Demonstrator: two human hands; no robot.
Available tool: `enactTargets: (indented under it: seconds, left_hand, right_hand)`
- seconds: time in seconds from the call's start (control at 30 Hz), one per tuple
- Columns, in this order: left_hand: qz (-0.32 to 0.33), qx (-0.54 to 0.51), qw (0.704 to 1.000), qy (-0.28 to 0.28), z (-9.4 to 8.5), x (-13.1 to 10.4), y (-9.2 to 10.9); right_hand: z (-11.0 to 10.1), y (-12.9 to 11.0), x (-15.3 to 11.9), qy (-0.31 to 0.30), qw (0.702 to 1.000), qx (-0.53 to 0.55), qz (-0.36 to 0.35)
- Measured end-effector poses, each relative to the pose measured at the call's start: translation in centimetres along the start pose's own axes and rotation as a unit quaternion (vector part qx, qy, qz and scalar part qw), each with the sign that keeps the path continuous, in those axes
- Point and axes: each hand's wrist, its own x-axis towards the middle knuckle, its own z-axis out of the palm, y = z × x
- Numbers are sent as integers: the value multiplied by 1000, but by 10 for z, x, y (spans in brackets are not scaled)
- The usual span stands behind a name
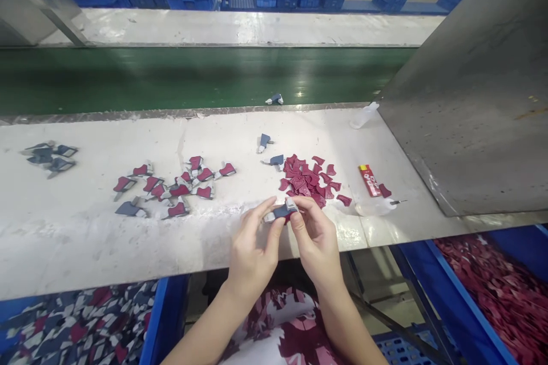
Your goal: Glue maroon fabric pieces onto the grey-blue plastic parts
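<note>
Between both hands, over the front of the white table, is a small blue-grey and white part (283, 211) with a bit of dark red at its lower side. My left hand (256, 239) pinches its left end with thumb and fingers; my right hand (314, 234) grips its right end. Just behind the hands lies a pile of dark red flat pieces (306, 177). Two blue-grey parts (264, 141) rest behind and left of that pile. Further left is a group of parts with red faces (180, 188), and at the far left a few blue-grey ones (51, 157).
A red packet (369, 180), a clear bottle with a thin tip (377, 206) and another bottle (363, 116) stand right. A metal panel (479, 91) rises there. Behind runs a green belt (171, 77). Blue bins (165, 319) of parts are below the table's edge.
</note>
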Motion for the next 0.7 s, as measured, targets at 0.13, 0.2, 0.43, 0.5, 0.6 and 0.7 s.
enactTargets:
  seconds: [0.13, 0.2, 0.43, 0.5, 0.6, 0.7]
  left_hand:
    - [124, 116, 985, 26, 1, 9, -5]
    - [147, 153, 976, 53, 2, 13, -8]
    - [109, 107, 988, 16, -15, 39, -17]
    - [87, 65, 989, -98, -32, 62, -15]
    - [91, 35, 939, -329, -53, 119, -11]
    - [64, 119, 964, -229, -59, 196, -20]
  right_hand:
    - [16, 11, 7, 12, 998, -39, -37]
    - [24, 15, 11, 25, 998, -49, -44]
    - [32, 18, 35, -32, 999, 18, 10]
    - [26, 18, 42, -52, 997, 48, 21]
    - [16, 16, 48, -36, 996, 76, 26]
    - [8, 11, 48, 8, 994, 100, 32]
